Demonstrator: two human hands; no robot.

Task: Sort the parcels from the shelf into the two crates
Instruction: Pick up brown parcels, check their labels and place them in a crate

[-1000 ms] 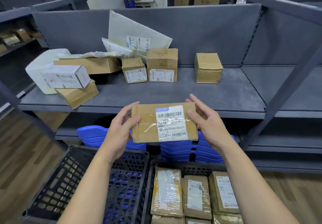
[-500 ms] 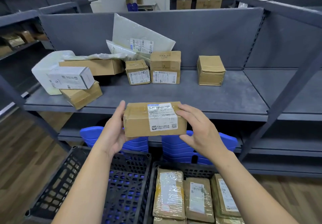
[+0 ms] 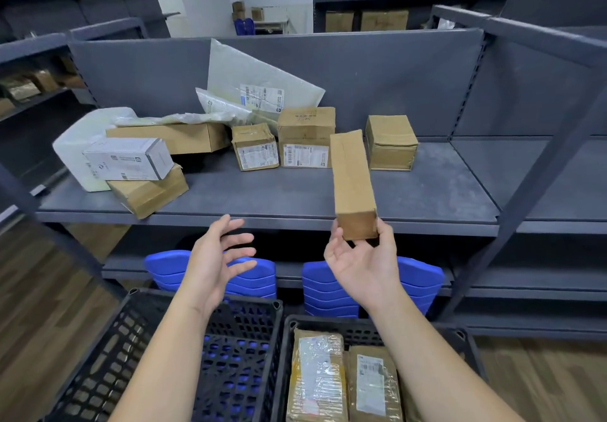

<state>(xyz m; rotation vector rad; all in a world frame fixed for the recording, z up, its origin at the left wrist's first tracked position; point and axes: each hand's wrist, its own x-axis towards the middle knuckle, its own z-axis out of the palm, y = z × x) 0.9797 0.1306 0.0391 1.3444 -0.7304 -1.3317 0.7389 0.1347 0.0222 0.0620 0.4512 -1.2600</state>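
Head view: right hand (image 3: 361, 267) holds upright brown, perhaps taped, parcel (image 3: 351, 178).

Holds a parcel (image 3: 351, 178) on end in the right hand (image 3: 363, 264) before the shelf (image 3: 295, 191) edge, left hand (image 3: 213, 264) apart to its left; faces boxes (image 3: 305, 139) farther back; has left crate (image 3: 108, 365) beside right crate (image 3: 328, 324) below, packets (image 3: 317, 375) inside the latter

L crate (image 3: 253, 319), R crate (image 3: 328, 321) cut off at btm edge, parcels (image 3: 317, 379) inside too. Shelf labels (image 3: 305, 155) illegible: too small.
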